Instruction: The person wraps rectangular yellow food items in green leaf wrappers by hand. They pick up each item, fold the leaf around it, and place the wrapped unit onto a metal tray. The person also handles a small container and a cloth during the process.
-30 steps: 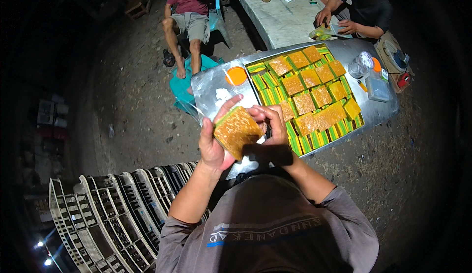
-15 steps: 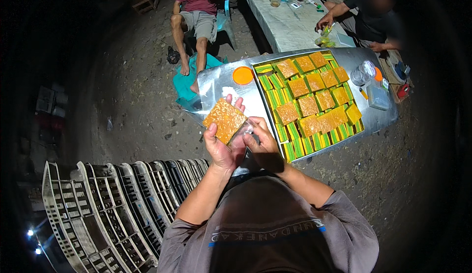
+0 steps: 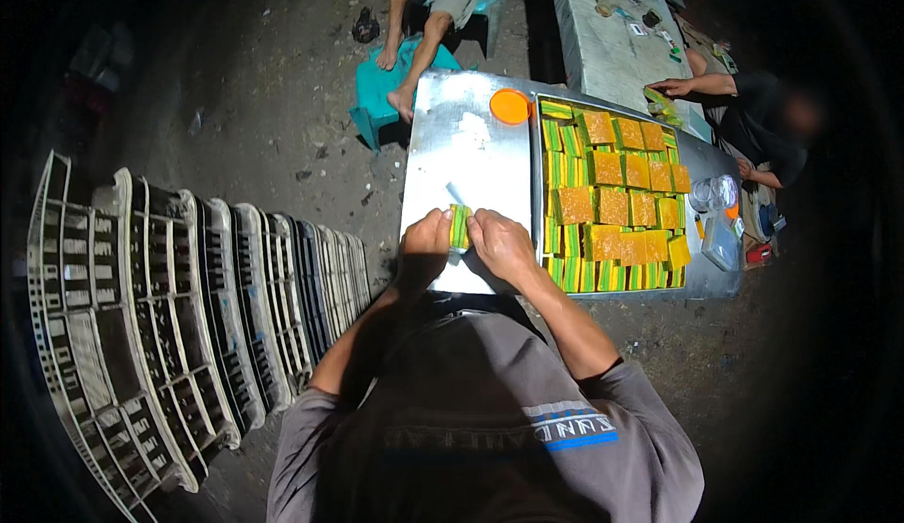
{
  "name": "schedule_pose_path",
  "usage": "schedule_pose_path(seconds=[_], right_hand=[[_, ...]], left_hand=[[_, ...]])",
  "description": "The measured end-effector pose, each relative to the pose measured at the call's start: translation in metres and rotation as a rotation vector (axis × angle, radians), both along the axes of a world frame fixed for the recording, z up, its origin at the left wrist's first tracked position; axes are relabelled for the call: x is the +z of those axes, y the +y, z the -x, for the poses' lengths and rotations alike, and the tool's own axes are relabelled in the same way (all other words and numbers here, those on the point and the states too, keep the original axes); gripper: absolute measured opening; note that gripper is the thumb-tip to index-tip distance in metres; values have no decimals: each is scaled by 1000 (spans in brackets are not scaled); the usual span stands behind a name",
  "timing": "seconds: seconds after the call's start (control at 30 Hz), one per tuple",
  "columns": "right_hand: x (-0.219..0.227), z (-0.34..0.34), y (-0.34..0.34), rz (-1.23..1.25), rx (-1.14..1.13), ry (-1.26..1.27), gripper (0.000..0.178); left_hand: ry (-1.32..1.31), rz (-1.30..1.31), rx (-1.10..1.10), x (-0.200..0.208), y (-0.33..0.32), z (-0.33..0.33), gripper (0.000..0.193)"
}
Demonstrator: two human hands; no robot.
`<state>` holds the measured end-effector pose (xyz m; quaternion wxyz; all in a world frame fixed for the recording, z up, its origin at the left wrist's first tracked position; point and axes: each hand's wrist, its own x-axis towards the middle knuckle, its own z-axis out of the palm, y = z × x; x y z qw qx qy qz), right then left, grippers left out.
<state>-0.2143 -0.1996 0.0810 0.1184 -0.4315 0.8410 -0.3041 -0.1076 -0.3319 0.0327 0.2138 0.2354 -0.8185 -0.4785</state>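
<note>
A layered cake slice (image 3: 460, 231) stands on edge over the metal tabletop (image 3: 438, 160), its green and yellow stripes facing up. My left hand (image 3: 427, 238) grips it from the left, fingers closed, while my right hand (image 3: 504, 243) presses it from the right with thumb and bent fingers. Thin clear plastic (image 3: 456, 192) sticks out beyond the far end of the slice; how far it wraps round cannot be made out. Right of my hands sits a large rectangular tray (image 3: 538, 160) full of striped slices, with several orange-topped cake pieces (image 3: 613, 208) lying on them.
An orange round lid (image 3: 509, 106) lies by the tray's far left corner. Clear containers (image 3: 723, 243) stand to its right. Stacked white crates (image 3: 160, 325) rise at my left. One person sits beyond the table, feet on a teal stool (image 3: 377, 80); another sits by a long table (image 3: 603, 52).
The cake slice went from lying flat on my left palm, topping up, to standing on edge at the tabletop between both hands. My view has shifted, too.
</note>
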Motion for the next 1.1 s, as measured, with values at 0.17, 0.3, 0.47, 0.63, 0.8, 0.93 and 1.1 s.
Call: schedule_pose_path(seconds=[0.17, 0.3, 0.47, 0.63, 0.8, 0.93, 1.1], right_hand=[[23, -14, 1, 182, 8, 104, 20], [30, -11, -5, 195, 28, 105, 18], [39, -9, -7, 312, 17, 9, 12], [59, 5, 0, 294, 82, -76, 15], [55, 35, -7, 389, 38, -737, 35], [10, 91, -31, 399, 167, -1062, 40], [-75, 172, -83, 16, -342, -61, 41]], left_hand=[[-148, -42, 63, 27, -4, 4, 32], [195, 134, 104, 30, 12, -8, 29], [-27, 96, 55, 62, 1, -10, 25], [-119, 711, 70, 14, 0, -10, 25], [-106, 416, 79, 11, -11, -13, 26], [-106, 419, 71, 3, -4, -18, 28], [-81, 356, 46, -11, 1, -19, 30]])
